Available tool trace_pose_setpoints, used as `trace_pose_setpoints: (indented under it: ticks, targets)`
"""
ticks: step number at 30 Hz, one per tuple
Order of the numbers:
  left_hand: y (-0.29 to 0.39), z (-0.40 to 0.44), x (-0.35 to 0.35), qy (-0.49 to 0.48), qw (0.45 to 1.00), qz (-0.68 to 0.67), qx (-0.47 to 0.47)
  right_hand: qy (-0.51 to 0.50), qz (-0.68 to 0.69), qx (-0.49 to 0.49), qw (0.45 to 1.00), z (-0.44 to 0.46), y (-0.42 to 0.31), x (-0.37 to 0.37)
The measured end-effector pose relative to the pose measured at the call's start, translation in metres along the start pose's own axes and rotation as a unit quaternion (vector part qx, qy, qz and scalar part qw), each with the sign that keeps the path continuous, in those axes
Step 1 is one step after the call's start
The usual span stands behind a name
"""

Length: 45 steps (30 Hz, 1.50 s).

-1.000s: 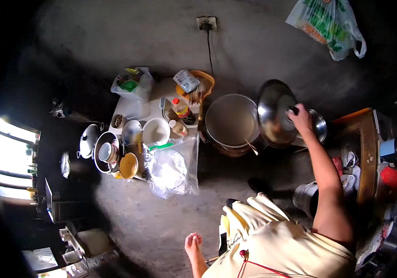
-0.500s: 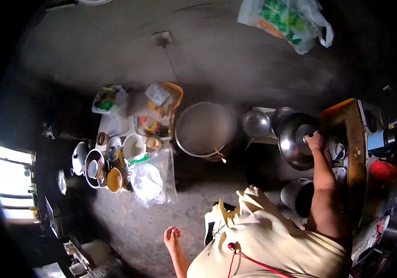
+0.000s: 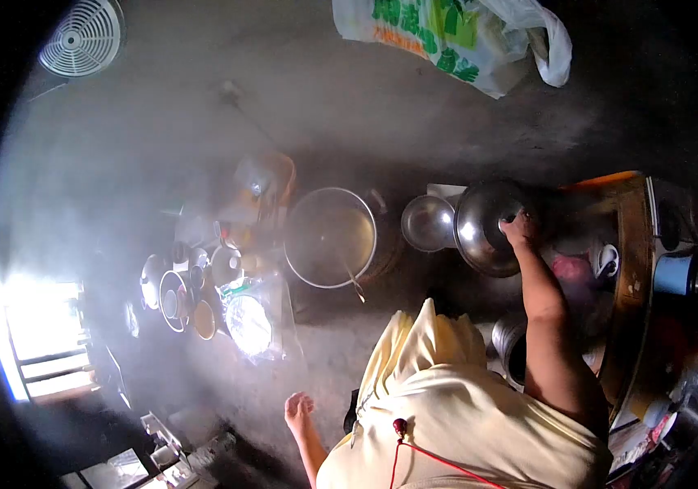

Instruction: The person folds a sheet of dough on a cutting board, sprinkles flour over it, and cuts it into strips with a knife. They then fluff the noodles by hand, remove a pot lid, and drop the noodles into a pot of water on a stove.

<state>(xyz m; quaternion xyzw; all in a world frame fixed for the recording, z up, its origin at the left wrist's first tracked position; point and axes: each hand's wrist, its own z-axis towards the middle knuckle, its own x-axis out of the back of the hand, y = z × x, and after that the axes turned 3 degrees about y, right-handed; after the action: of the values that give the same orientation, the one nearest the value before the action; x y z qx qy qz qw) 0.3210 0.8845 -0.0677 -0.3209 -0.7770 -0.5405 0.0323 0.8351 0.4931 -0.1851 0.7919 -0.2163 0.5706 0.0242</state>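
My right hand (image 3: 517,228) is closed around the knob of a large domed metal lid (image 3: 473,236) on the right. Beside it, to the left, is a shallow metal bowl or pan (image 3: 424,224). A big round pot (image 3: 375,244) stands at the centre with pale liquid in it and steam over it. A handle (image 3: 358,290) sticks out past the pot's near rim; the rest of that tool is hard to make out. My left hand (image 3: 300,407) hangs low at my side, fingers loosely curled and apparently holding nothing.
Bowls (image 3: 204,319), a clear plastic bag (image 3: 263,326) and other dishes stand on the left in thick steam. A metal bucket (image 3: 512,349) is below my right arm. A wooden cabinet edge (image 3: 632,277) lies at the right. A printed bag (image 3: 455,37) hangs above.
The view has shifted, and steam has spread thickly over the left side. The lid has moved slightly with my right hand, and a pink thing now shows below it. My left hand still hangs.
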Motion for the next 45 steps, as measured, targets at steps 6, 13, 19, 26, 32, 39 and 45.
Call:
trace_pose_setpoints:
  ticks: [6, 13, 19, 26, 32, 39, 45]
  targets:
    - [0.011, -0.013, -0.009, 0.034, 0.999, 0.016, 0.010, -0.010, -0.051, 0.040, 0.998, 0.009, -0.018, -0.025]
    - [0.014, -0.028, -0.013, 0.051, 0.998, -0.022, 0.016, -0.027, -0.102, 0.078, 0.991, 0.005, -0.043, -0.031]
    - [0.011, -0.039, -0.006, 0.056, 0.998, -0.023, 0.025, 0.006, -0.087, 0.088, 0.992, 0.001, -0.050, -0.044]
    - [-0.011, -0.041, 0.010, 0.075, 0.995, -0.038, 0.052, 0.092, -0.047, 0.112, 0.988, -0.003, -0.044, -0.054]
    - [-0.039, -0.024, 0.034, 0.067, 0.993, -0.059, 0.083, -0.034, 0.269, 0.226, 0.936, -0.044, -0.060, -0.116]
    - [-0.073, 0.030, 0.078, 0.037, 0.990, -0.098, 0.098, -0.335, 0.324, 0.240, 0.851, -0.203, -0.127, -0.195]
    - [-0.097, 0.064, 0.155, 0.050, 0.988, -0.113, 0.089, -0.389, 0.343, 0.068, 0.853, -0.252, -0.171, -0.209]
